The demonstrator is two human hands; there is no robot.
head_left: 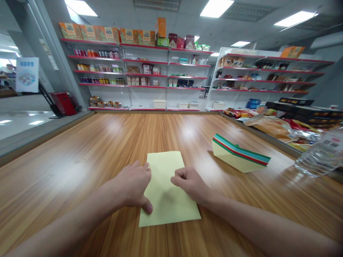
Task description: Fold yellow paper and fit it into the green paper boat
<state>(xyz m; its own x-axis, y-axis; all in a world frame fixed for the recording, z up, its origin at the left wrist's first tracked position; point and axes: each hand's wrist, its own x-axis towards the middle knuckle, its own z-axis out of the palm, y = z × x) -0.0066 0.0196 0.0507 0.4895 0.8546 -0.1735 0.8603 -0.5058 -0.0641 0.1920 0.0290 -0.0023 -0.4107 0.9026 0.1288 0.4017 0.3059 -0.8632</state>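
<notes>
A pale yellow sheet of paper [167,196], folded into a tall rectangle, lies flat on the wooden table [80,160] right in front of me. My left hand [134,187] presses on its left edge, thumb down near the lower left corner. My right hand [190,185] rests on the right side of the sheet with curled fingers pushing down on it. A stack of coloured paper [239,154], yellow below with red, green and blue layers on top, lies apart to the right.
A clear plastic bottle [320,155] lies at the table's right edge. Snack packets [270,125] and dark boxes [305,110] fill the counter beyond. Store shelves [144,71] with goods line the back wall. A red box [63,103] stands at the far left.
</notes>
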